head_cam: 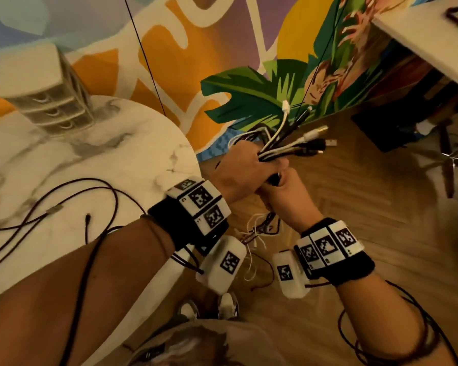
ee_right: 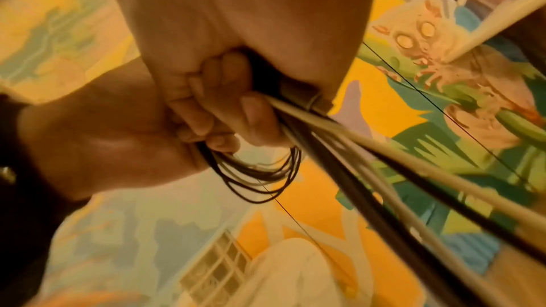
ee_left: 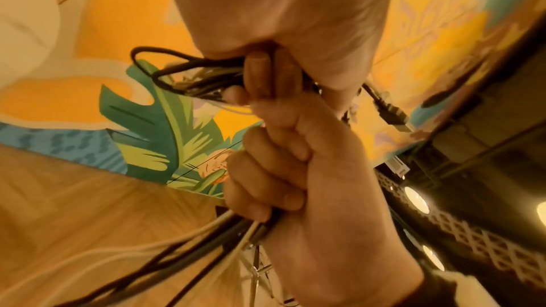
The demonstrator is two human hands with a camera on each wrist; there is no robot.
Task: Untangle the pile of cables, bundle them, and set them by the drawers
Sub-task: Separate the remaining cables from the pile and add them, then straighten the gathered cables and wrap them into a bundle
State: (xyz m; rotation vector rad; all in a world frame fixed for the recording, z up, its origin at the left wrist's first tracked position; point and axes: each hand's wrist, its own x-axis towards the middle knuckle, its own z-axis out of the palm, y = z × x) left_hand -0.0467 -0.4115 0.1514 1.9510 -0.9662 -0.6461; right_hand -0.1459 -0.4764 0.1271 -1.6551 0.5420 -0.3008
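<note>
A bundle of black and white cables [head_cam: 296,140] is held over the wooden floor, just right of the marble table [head_cam: 95,159]. My left hand [head_cam: 237,169] grips the bundle near its plug ends, which fan out to the upper right. My right hand [head_cam: 286,190] grips the same bundle right below the left, the two fists touching. In the left wrist view the cables [ee_left: 192,78] loop out of my left hand [ee_left: 283,20] above my right hand [ee_left: 310,172]. In the right wrist view the cables [ee_right: 384,160] stream from my right hand [ee_right: 236,20]. The small white drawers [head_cam: 56,101] stand at the table's back.
Thin dark cables [head_cam: 64,207] lie on the table's near part. Loose cable tails [head_cam: 259,231] hang below my hands. A white desk [head_cam: 421,40], a black box [head_cam: 397,128] and a chair base [head_cam: 450,159] stand to the right. A painted mural wall [head_cam: 222,48] lies behind.
</note>
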